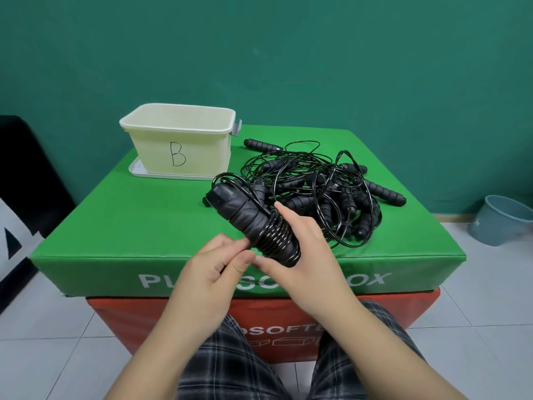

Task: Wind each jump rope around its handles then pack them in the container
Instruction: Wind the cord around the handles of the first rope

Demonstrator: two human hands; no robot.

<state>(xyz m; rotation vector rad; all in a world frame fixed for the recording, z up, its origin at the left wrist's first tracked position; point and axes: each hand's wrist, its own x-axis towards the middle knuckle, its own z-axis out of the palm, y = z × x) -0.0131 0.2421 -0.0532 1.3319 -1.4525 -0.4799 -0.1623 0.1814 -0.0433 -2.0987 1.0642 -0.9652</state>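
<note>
From the head camera, both hands are working one jump rope bundle (253,223) just above the near edge of the green counter (144,215): two black handles laid side by side with glossy cord coiled round their lower half. The right hand (302,243) curls round the bundle from the right, fingers wrapped behind the coils and thumb underneath, holding it tilted with the far ends pointing up and left. The left hand (219,264) pinches at the near end, thumb and fingers closed on what looks like the cord's tail beside the last coil. That cord looks thin, springy and slick, so I'd judge it wants to unwind the moment tension drops; the foam-ribbed handles are the soft, grippy part, and the safest hold is right across the coils, pressing them onto the handles. The whole thing should be light. Behind it, the pile of loose ropes (317,186) sits tangled on the right of the counter, loops crossing many handles, so pulling one free may drag others. At the back left stands the cream container (181,140), marked B, open-topped on a pale tray (138,170); nothing shows above its rim, though its floor is hidden from here.
</note>
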